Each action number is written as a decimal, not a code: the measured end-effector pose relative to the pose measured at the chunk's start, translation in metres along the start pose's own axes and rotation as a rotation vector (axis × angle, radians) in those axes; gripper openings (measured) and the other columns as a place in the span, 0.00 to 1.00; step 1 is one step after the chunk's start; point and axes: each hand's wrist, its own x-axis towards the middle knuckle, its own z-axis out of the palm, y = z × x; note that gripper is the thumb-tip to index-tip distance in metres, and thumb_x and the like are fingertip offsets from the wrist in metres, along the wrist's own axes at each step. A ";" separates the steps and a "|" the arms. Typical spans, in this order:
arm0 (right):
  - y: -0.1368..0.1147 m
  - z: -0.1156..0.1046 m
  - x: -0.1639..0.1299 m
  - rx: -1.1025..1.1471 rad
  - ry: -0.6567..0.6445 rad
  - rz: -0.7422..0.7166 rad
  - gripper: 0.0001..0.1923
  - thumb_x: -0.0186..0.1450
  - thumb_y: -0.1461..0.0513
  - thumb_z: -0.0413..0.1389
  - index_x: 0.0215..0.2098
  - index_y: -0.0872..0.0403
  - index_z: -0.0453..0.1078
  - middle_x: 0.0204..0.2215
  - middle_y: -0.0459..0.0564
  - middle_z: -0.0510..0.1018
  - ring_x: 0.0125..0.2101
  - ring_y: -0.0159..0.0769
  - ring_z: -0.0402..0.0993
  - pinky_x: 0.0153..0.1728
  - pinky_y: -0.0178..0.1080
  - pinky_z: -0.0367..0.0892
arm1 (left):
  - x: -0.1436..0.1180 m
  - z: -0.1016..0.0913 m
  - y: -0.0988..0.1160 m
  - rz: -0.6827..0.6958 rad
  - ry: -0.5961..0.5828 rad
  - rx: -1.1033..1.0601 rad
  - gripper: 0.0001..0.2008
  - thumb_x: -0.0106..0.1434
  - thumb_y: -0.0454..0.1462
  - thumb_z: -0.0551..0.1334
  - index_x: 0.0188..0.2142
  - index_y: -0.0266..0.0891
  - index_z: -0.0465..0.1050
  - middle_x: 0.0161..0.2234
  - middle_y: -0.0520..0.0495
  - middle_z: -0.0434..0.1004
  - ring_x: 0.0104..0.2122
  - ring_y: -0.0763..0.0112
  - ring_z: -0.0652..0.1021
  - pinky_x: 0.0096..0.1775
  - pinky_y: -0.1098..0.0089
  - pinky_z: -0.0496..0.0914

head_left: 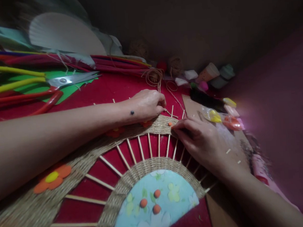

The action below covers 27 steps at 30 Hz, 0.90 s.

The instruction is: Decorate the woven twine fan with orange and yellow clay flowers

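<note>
Fingers of both hands (left hand (147, 105), right hand (198, 139)) curl, pinching the woven jute band (165, 123).

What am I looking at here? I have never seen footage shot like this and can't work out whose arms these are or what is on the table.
The one picture comes from a camera worn on a person's head, looking down at that person's own two bare arms; there is no machine. The left hand rests closed on the outer woven twine band of a round craft piece. The right hand pinches at the band's edge, beside a small orange bead. Wooden sticks run like spokes to an inner twine ring around a flowered paper disc. An orange foam flower sits on the band. On the red cloth lie scissors, coloured foam sheets and loose twine.
</note>
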 end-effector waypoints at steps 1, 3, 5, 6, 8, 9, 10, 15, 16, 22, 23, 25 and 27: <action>0.000 0.000 0.000 -0.002 0.000 0.006 0.06 0.61 0.69 0.54 0.29 0.55 0.71 0.26 0.48 0.76 0.28 0.31 0.73 0.28 0.34 0.67 | 0.000 0.000 0.000 0.001 0.001 0.000 0.14 0.58 0.35 0.55 0.41 0.37 0.76 0.37 0.43 0.79 0.36 0.63 0.76 0.36 0.68 0.64; 0.002 0.001 -0.001 -0.011 0.006 0.015 0.05 0.61 0.69 0.55 0.29 0.55 0.71 0.26 0.47 0.76 0.27 0.31 0.72 0.27 0.34 0.66 | 0.001 0.001 0.000 0.001 0.003 0.003 0.14 0.58 0.35 0.55 0.40 0.36 0.76 0.36 0.42 0.79 0.35 0.63 0.76 0.36 0.67 0.64; 0.003 0.003 -0.001 -0.026 0.019 0.009 0.05 0.60 0.69 0.55 0.29 0.55 0.70 0.25 0.47 0.76 0.26 0.30 0.72 0.26 0.33 0.65 | 0.001 0.001 0.000 -0.001 0.005 0.006 0.14 0.58 0.35 0.55 0.41 0.36 0.76 0.36 0.42 0.79 0.35 0.62 0.76 0.36 0.67 0.64; 0.004 0.003 -0.001 -0.037 0.028 0.007 0.05 0.60 0.70 0.55 0.28 0.55 0.70 0.25 0.46 0.76 0.25 0.30 0.71 0.26 0.33 0.64 | 0.001 0.001 0.000 0.000 0.006 0.008 0.14 0.58 0.34 0.55 0.41 0.36 0.76 0.36 0.42 0.79 0.35 0.62 0.76 0.36 0.67 0.64; 0.004 0.003 0.000 -0.065 0.039 0.014 0.05 0.59 0.70 0.56 0.29 0.55 0.70 0.25 0.45 0.76 0.25 0.29 0.71 0.25 0.33 0.64 | 0.000 0.001 0.000 0.002 0.005 0.014 0.14 0.58 0.34 0.55 0.41 0.36 0.76 0.36 0.43 0.79 0.35 0.63 0.76 0.36 0.68 0.64; 0.004 0.003 0.000 -0.070 0.041 0.015 0.05 0.59 0.70 0.56 0.29 0.55 0.70 0.25 0.45 0.76 0.25 0.29 0.71 0.25 0.33 0.63 | 0.000 0.001 -0.001 0.004 0.004 0.021 0.14 0.58 0.35 0.55 0.41 0.36 0.76 0.36 0.43 0.79 0.36 0.64 0.76 0.36 0.68 0.64; 0.003 0.002 0.001 -0.068 0.034 0.018 0.05 0.59 0.70 0.56 0.30 0.55 0.70 0.25 0.45 0.76 0.25 0.29 0.71 0.25 0.33 0.64 | 0.000 0.001 0.000 0.005 0.002 0.028 0.14 0.59 0.35 0.55 0.41 0.37 0.76 0.37 0.43 0.79 0.36 0.64 0.76 0.36 0.68 0.64; -0.005 -0.005 0.002 -0.021 -0.046 0.001 0.05 0.61 0.69 0.54 0.31 0.56 0.72 0.27 0.48 0.77 0.28 0.30 0.72 0.28 0.32 0.65 | -0.001 0.000 0.002 -0.014 -0.007 0.041 0.15 0.58 0.34 0.55 0.42 0.37 0.76 0.37 0.43 0.79 0.36 0.64 0.76 0.37 0.68 0.65; -0.007 -0.007 0.002 -0.038 -0.048 0.009 0.06 0.61 0.69 0.54 0.31 0.56 0.72 0.28 0.49 0.77 0.28 0.30 0.72 0.28 0.32 0.64 | -0.001 -0.001 0.002 -0.019 -0.008 0.040 0.15 0.59 0.34 0.55 0.42 0.37 0.76 0.37 0.43 0.79 0.36 0.64 0.76 0.37 0.68 0.65; -0.007 -0.009 0.003 -0.097 -0.001 0.054 0.04 0.59 0.70 0.55 0.30 0.56 0.69 0.25 0.47 0.74 0.26 0.29 0.69 0.27 0.32 0.62 | 0.000 0.000 0.002 -0.012 -0.005 0.044 0.15 0.59 0.34 0.54 0.42 0.36 0.76 0.37 0.42 0.79 0.37 0.64 0.76 0.37 0.67 0.65; -0.005 -0.009 0.003 -0.067 0.014 0.043 0.04 0.59 0.71 0.55 0.30 0.57 0.69 0.26 0.47 0.73 0.27 0.30 0.69 0.27 0.32 0.63 | 0.000 0.000 0.002 -0.003 -0.002 0.044 0.14 0.59 0.34 0.54 0.41 0.36 0.76 0.37 0.43 0.79 0.36 0.64 0.76 0.36 0.68 0.65; -0.003 -0.011 0.001 -0.019 0.048 0.020 0.04 0.60 0.71 0.54 0.31 0.57 0.68 0.27 0.49 0.72 0.28 0.31 0.69 0.29 0.33 0.64 | -0.001 -0.001 0.002 0.002 -0.002 0.040 0.14 0.59 0.34 0.55 0.41 0.37 0.76 0.36 0.44 0.79 0.35 0.65 0.76 0.35 0.68 0.64; -0.008 -0.018 -0.004 0.006 0.048 0.008 0.04 0.60 0.70 0.54 0.32 0.57 0.69 0.28 0.49 0.72 0.29 0.31 0.68 0.30 0.33 0.65 | -0.001 -0.001 0.002 -0.009 -0.010 0.037 0.14 0.59 0.35 0.55 0.41 0.37 0.76 0.36 0.45 0.79 0.34 0.66 0.75 0.34 0.69 0.64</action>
